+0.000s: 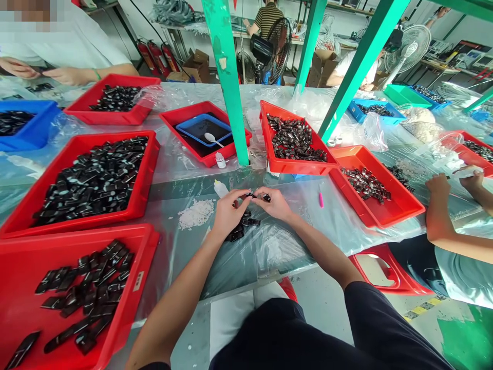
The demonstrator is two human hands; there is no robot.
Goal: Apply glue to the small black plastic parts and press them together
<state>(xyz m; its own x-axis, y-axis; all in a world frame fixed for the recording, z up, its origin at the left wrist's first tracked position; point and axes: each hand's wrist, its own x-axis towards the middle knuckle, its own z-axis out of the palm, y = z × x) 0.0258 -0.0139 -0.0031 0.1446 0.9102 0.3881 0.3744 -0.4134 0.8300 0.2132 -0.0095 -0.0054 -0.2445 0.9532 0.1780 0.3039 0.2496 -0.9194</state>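
Observation:
Above the plastic-covered table, my left hand (230,208) and my right hand (276,204) meet fingertip to fingertip. Between them is a small black plastic part (252,196), pinched from both sides; its exact kind is too small to make out. Another dark piece (266,197) shows at my right fingers. Under my hands lies a loose pile of black plastic parts (242,228), partly hidden by my left hand. Left of it spreads a heap of small white pieces (196,214). A white squeeze bottle with a yellowish tip (221,188) lies just behind my left hand.
Red trays of black parts stand left, one behind (151,169) another (144,234). A red tray of metallic parts (304,168) stands behind right. A green post (231,87) rises from the table. A pink-handled tool (321,199) lies right. Co-workers' hands (439,185) are at the right.

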